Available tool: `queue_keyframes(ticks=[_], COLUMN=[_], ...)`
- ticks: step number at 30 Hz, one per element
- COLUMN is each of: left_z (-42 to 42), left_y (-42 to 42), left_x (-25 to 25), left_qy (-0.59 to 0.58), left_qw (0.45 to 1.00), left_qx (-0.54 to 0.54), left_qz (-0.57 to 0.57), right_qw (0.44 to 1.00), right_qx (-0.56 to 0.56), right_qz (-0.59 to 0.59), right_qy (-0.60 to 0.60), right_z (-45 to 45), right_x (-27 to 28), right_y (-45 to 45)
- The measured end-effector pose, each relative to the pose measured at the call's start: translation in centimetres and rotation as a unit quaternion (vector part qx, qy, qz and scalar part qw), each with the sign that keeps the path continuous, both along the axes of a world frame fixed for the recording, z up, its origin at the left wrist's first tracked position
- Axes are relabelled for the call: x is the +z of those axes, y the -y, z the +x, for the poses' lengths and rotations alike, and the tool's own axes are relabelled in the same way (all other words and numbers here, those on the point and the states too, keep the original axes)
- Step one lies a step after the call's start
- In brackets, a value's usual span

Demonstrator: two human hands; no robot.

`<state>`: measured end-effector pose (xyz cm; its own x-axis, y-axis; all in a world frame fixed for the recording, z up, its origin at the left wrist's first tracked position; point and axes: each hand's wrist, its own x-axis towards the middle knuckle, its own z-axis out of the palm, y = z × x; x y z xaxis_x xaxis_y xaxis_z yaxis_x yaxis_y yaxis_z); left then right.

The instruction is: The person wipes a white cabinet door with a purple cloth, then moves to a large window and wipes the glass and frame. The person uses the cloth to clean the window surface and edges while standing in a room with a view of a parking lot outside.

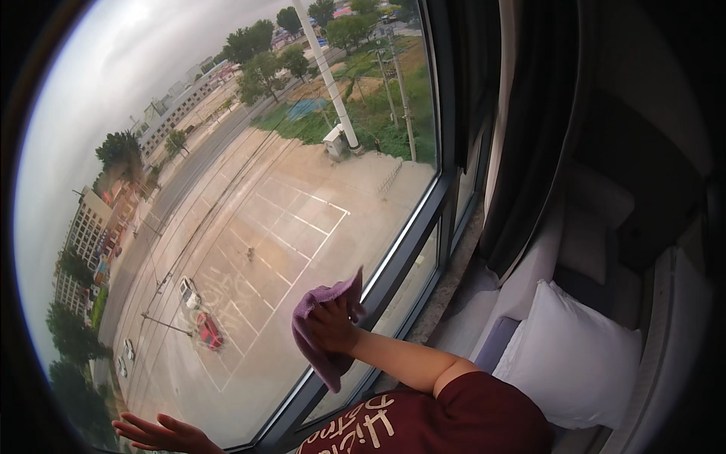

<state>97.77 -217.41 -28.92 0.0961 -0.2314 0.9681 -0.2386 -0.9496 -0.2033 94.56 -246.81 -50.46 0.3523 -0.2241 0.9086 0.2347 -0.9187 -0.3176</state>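
Note:
Before me is a large window pane set in a dark frame. A purple cloth is bunched under my right hand, which is spread over it at the lower part of the glass. The cloth's upper corner and a hanging fold overlap the frame's lower bar. My left hand is at the bottom left with fingers apart and nothing in it. Whether its palm touches the glass I cannot tell. A faint reflection of shirt lettering shows on the pane.
Right of the window hangs a dark curtain. Below it, a stone sill runs along the frame. A white pillow rests on a pale sofa. Through the glass, far below, lies a parking lot with a red car.

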Motion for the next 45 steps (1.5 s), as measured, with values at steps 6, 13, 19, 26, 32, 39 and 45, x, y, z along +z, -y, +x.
queue_keyframes(ticks=[6,13,19,26,32,39,45], left_z=[-0.1,0.6,1.8,1.7,0.4,-2.1,-4.6], left_y=[0.1,-0.3,-1.8,-2.5,-3.5,-6.8,-11.8], left_x=[-0.2,0.2,0.5,-0.1,-0.2,0.2,-1.0], left_qy=[-0.008,0.018,0.044,0.03,-0.041,0.011,0.038], left_qw=[1.0,0.999,0.998,0.999,0.959,0.936,0.952], left_qx=[0.008,0.03,0.046,0.039,-0.272,-0.338,-0.291], left_qz=[0.011,0.01,0.016,-0.004,-0.066,-0.095,-0.093], right_qw=[0.977,0.88,0.891,0.984,0.996,0.979,0.968], right_qx=[-0.194,-0.115,-0.348,-0.176,0.041,0.149,0.024], right_qz=[0.087,0.444,0.282,0.012,-0.075,-0.116,-0.212], right_qy=[0.027,0.126,0.069,0.029,0.012,0.08,0.129], right_z=[0.9,2.6,4.7,1.8,1.8,0.9,-1.8], right_x=[4.4,5.2,6.9,15.3,19.5,33.1,35.8], right_y=[10.8,32.6,25.5,2.5,-9.7,-18.5,-22.9])
